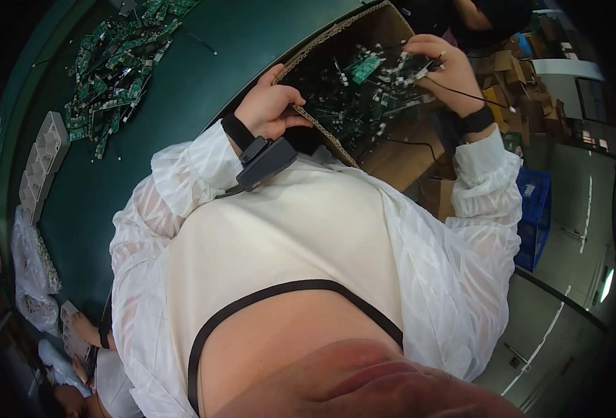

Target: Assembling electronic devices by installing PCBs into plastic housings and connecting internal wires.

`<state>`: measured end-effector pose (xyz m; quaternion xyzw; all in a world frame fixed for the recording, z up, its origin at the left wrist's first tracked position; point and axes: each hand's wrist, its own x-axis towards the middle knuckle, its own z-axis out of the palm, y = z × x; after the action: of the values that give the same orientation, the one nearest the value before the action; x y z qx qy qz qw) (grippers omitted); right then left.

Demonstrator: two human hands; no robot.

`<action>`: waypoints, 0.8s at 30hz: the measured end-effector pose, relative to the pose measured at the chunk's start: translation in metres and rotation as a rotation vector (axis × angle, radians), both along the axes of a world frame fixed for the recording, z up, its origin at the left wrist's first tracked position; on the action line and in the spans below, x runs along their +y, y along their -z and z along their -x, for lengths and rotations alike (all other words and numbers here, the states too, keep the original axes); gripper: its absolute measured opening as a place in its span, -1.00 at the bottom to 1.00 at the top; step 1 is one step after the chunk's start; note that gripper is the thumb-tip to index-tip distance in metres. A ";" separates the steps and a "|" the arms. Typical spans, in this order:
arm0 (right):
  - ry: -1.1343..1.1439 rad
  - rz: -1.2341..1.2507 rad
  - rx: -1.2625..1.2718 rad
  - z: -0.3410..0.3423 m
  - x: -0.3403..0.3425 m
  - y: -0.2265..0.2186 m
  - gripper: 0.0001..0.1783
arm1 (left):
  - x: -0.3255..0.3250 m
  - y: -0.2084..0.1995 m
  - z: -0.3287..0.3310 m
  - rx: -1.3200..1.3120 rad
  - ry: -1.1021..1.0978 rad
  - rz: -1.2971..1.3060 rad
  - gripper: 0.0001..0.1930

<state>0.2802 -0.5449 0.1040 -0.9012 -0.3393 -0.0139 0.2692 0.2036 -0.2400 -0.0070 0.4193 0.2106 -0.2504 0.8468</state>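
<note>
In front of me, at the edge of the green table, an open cardboard box is tilted. Inside lies a loose heap of green circuit boards tangled with thin black cables and small white connectors. My left hand grips the box's left rim, thumb on the inner side. Over the right part of the box, my right hand is closed around a bunch of thin black cables with white ends. One loose cable hangs past that wrist. What else may be within the fingers is hidden.
A pile of circuit boards lies on the green table at the far left. Nearer are a grey compartment tray and plastic bags of small parts. Cardboard pieces and a blue crate stand right. Other people are nearby.
</note>
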 end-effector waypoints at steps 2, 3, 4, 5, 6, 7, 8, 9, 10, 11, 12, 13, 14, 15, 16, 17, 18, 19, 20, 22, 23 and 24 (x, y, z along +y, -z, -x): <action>-0.006 0.017 -0.021 0.002 -0.002 -0.020 -0.55 | 0.001 0.004 -0.003 0.016 0.019 0.005 -0.06; -0.036 -0.031 -0.013 0.004 -0.003 -0.037 -0.56 | 0.002 0.005 -0.005 0.017 0.024 0.007 -0.06; -0.072 -0.080 -0.004 0.005 -0.002 -0.051 -0.57 | 0.002 0.006 -0.005 0.005 0.020 0.012 -0.05; -0.071 -0.080 -0.002 0.004 0.000 -0.063 -0.57 | 0.002 0.007 -0.006 -0.008 0.017 0.018 -0.05; -0.108 -0.032 -0.029 0.002 0.003 -0.076 -0.60 | 0.001 0.008 -0.006 -0.022 0.009 0.026 -0.05; -0.146 0.014 -0.057 -0.001 0.006 -0.088 -0.62 | 0.001 0.009 -0.008 -0.025 0.005 0.027 -0.05; -0.183 0.060 -0.085 -0.003 0.009 -0.099 -0.64 | 0.000 0.011 -0.009 -0.014 0.003 0.018 -0.04; -0.180 0.061 -0.089 -0.002 0.013 -0.106 -0.64 | 0.001 0.015 -0.011 -0.006 0.008 0.008 -0.04; -0.154 0.062 -0.083 -0.001 0.017 -0.113 -0.65 | 0.001 0.017 -0.012 0.003 0.012 -0.001 -0.03; -0.134 0.063 -0.077 0.000 0.022 -0.120 -0.66 | 0.002 0.018 -0.013 0.000 0.010 -0.001 -0.03; -0.115 0.063 -0.070 0.001 0.028 -0.126 -0.67 | 0.003 0.019 -0.013 0.001 0.016 0.000 -0.03; -0.096 0.064 -0.063 0.001 0.034 -0.132 -0.68 | 0.004 0.020 -0.014 0.003 0.022 0.001 -0.02; -0.073 0.066 -0.058 0.002 0.039 -0.140 -0.69 | 0.005 0.021 -0.015 0.003 0.032 0.003 -0.02; -0.051 0.068 -0.052 0.003 0.044 -0.147 -0.69 | 0.006 0.022 -0.016 -0.001 0.032 0.004 -0.02; -0.032 0.068 -0.046 0.002 0.048 -0.154 -0.70 | 0.007 0.023 -0.017 -0.005 0.041 0.015 -0.01; -0.037 0.069 -0.049 -0.001 0.051 -0.161 -0.70 | 0.008 0.025 -0.019 -0.008 0.050 0.026 -0.01; -0.047 0.091 -0.058 -0.003 0.054 -0.168 -0.70 | 0.010 0.027 -0.020 -0.011 0.057 0.037 -0.01; -0.062 0.113 -0.067 -0.007 0.058 -0.174 -0.71 | 0.011 0.028 -0.021 -0.014 0.047 0.038 -0.01; -0.079 0.136 -0.077 -0.010 0.063 -0.181 -0.72 | 0.011 0.029 -0.022 0.000 0.040 0.037 -0.01; -0.077 0.121 -0.061 -0.017 0.074 -0.200 -0.71 | 0.011 0.030 -0.022 0.028 0.014 0.033 -0.01; -0.062 0.108 -0.039 -0.020 0.081 -0.211 -0.71 | 0.010 0.032 -0.023 0.024 -0.009 0.032 -0.01; -0.060 0.090 -0.016 -0.028 0.090 -0.220 -0.70 | 0.009 0.037 -0.025 0.008 0.003 0.032 -0.01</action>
<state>0.3079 -0.4549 0.3244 -0.9016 -0.3687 0.0024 0.2260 0.2283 -0.2313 -0.0440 0.4048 0.2093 -0.2569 0.8523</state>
